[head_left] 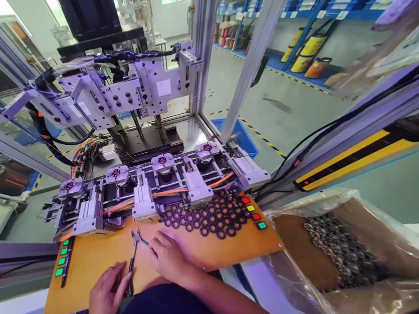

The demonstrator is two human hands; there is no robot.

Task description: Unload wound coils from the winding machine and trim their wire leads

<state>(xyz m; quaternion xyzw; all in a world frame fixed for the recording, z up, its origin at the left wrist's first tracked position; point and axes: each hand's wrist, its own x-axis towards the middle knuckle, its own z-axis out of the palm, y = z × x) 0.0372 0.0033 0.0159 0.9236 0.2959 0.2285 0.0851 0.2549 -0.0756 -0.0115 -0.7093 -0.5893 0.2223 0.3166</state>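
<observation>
Station, standing beside the operator.

- Left hand (pixel 106 294) is low on the orange board (pixel 88 254), with its fingers wrapped round the handle end of the small pliers (pixel 132 256). The grip is closed on the tool.
- The pliers lie nearly lengthwise away from the operator, nose slightly parted and pointing at the fixture (pixel 143 199).
- Right hand (pixel 167 257) rests knuckles-up on the board, fingertips just beside the pliers' nose. I cannot tell whether they pinch anything; the tips are hidden under the hand.
- Wound ring parts (pixel 206 216) are spread flat on the board, just beyond the right hand and up against the fixture. More lie in the lined carton (pixel 291 237) to the right.
- Coloured buttons (pixel 253 212) sit at the far right corner of the board, and green buttons (pixel 62 259) run down the left edge.

Risks, as judged:
- The pliers' nose is close to the right fingertips, so a squeeze or slip by the left hand could nip them.
- A sweep of the right forearm could scatter the loose rings, or push some under the fixture rails.
- Either wrist drifting sideways could press a button by accident.
- The tool has a one-ended hold and could pivot and scratch a winding.
</observation>
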